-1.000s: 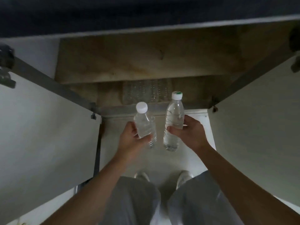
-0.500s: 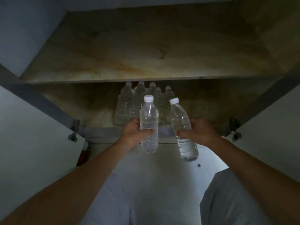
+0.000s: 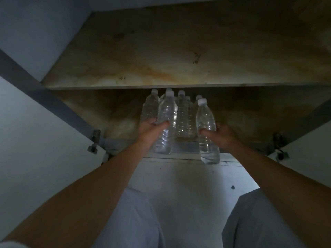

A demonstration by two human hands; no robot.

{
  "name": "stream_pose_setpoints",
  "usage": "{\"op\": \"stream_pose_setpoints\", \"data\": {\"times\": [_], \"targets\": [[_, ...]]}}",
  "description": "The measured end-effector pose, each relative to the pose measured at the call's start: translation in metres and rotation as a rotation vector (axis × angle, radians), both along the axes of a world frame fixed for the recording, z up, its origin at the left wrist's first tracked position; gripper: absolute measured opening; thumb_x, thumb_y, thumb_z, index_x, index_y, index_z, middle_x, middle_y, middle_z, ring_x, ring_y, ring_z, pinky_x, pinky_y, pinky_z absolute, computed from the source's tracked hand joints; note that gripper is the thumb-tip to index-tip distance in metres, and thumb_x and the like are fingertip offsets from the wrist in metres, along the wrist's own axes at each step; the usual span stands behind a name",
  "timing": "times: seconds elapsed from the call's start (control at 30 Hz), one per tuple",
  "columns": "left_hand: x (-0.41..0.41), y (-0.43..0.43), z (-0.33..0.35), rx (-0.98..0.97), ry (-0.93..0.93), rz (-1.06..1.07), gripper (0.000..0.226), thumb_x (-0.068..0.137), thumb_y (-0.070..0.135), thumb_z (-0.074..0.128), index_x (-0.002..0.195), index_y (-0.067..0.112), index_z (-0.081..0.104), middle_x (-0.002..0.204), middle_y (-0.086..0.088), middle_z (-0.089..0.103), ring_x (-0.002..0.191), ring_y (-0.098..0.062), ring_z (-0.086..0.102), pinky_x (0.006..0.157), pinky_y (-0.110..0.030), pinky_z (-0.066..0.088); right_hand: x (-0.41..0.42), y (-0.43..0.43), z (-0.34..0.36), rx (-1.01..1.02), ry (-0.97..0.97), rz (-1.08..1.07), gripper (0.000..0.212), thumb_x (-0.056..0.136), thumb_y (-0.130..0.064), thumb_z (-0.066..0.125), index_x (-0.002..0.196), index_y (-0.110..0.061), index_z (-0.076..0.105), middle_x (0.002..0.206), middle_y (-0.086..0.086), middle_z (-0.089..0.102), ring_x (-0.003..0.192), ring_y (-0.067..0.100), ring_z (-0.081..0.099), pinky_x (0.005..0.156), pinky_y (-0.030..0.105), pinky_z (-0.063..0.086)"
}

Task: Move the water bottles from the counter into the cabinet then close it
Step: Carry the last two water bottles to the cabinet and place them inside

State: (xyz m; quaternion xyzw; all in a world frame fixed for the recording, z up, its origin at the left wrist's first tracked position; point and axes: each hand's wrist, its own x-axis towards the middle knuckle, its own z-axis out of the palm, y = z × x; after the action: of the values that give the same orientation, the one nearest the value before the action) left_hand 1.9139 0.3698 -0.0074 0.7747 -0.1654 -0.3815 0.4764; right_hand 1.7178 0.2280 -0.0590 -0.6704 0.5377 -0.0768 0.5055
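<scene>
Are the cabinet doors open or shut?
Open: the white left door and right door stand outward, exposing the stained wooden shelf and stored clear bottles.

Dim light falls on a pale floor (image 3: 188,197) bearing 1 dark speck (image 3: 232,187).

Two clear plastic water bottles held at the mouth of a dim, open wooden cabinet (image 3: 116,111).
The left hand (image 3: 150,129) grips the left white-capped bottle (image 3: 165,122) round its middle. The right hand (image 3: 223,136) grips the right white-capped bottle (image 3: 206,122) the same way. Just behind them a cluster of clear capped bottles (image 3: 182,115) stands inside, under a stained wooden shelf (image 3: 161,68). The white left door (image 3: 35,149) and white right door (image 3: 313,144) stand open.
</scene>
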Motion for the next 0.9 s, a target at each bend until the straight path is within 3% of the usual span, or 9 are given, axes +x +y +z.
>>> {"op": "stream_pose_setpoints", "data": {"times": [0.1,0.23,0.33,0.5,0.63,0.8,0.9], "targets": [[0.012,-0.010,0.000,-0.058,-0.019,0.090,0.024,0.087,0.017,0.078,0.079,0.024,0.057,0.085,0.007,0.065,0.075,-0.007,0.060,0.063,-0.011,0.046,0.015,-0.009,-0.007,0.034,-0.078,-0.115,0.033,0.079,-0.048,0.077,0.102,-0.025,0.070,0.093,0.001,0.073,0.081,0.018,0.070,0.067,0.029,0.054],[0.034,-0.017,-0.010,-0.055,-0.050,0.157,0.023,0.084,0.028,0.081,0.078,0.027,0.058,0.083,0.007,0.066,0.077,-0.010,0.062,0.063,-0.021,0.045,0.028,-0.022,-0.019,0.064,-0.131,-0.176,0.032,0.081,-0.045,0.077,0.104,-0.022,0.070,0.098,0.004,0.075,0.083,0.019,0.072,0.074,0.035,0.060],[0.046,-0.026,-0.022,-0.061,-0.070,0.173,0.022,0.080,0.034,0.084,0.078,0.027,0.062,0.087,0.004,0.069,0.076,-0.008,0.061,0.063,-0.022,0.044,0.040,-0.032,-0.025,0.068,-0.133,-0.177,0.029,0.086,-0.039,0.075,0.105,-0.018,0.067,0.096,0.003,0.072,0.075,0.013,0.067,0.056,0.024,0.051],[0.052,-0.041,-0.029,-0.046,-0.092,0.192,0.024,0.077,0.037,0.086,0.079,0.028,0.063,0.087,0.004,0.069,0.077,-0.009,0.060,0.060,-0.025,0.041,0.061,-0.042,-0.032,0.024,-0.088,-0.179,0.037,0.083,-0.042,0.078,0.105,-0.013,0.070,0.095,0.004,0.072,0.070,0.013,0.065,0.055,0.023,0.048],[0.054,-0.046,-0.033,0.001,-0.141,0.224,0.026,0.082,0.046,0.079,0.086,0.025,0.065,0.081,0.003,0.065,0.071,-0.009,0.056,0.054,-0.025,0.035,0.070,-0.049,-0.040,-0.007,-0.110,-0.203,0.047,0.084,-0.044,0.075,0.114,-0.009,0.069,0.107,0.011,0.073,0.090,0.024,0.069,0.074,0.033,0.056],[0.057,-0.048,-0.043,0.104,-0.334,0.178,0.040,0.081,0.057,0.075,0.100,0.021,0.073,0.090,-0.002,0.071,0.075,-0.016,0.062,0.060,-0.025,0.040,0.072,-0.043,-0.040,-0.017,-0.161,-0.159,0.029,0.094,-0.028,0.068,0.115,-0.008,0.068,0.110,0.013,0.071,0.086,0.021,0.068,0.068,0.022,0.046],[0.057,-0.049,-0.046,0.114,-0.356,0.117,0.039,0.084,0.055,0.073,0.096,0.019,0.072,0.083,0.001,0.070,0.072,-0.014,0.062,0.062,-0.026,0.042,0.064,-0.041,-0.045,-0.008,-0.166,-0.102,0.022,0.091,-0.021,0.071,0.111,-0.012,0.065,0.095,0.001,0.068,0.077,0.010,0.062,0.059,0.018,0.043]]}}
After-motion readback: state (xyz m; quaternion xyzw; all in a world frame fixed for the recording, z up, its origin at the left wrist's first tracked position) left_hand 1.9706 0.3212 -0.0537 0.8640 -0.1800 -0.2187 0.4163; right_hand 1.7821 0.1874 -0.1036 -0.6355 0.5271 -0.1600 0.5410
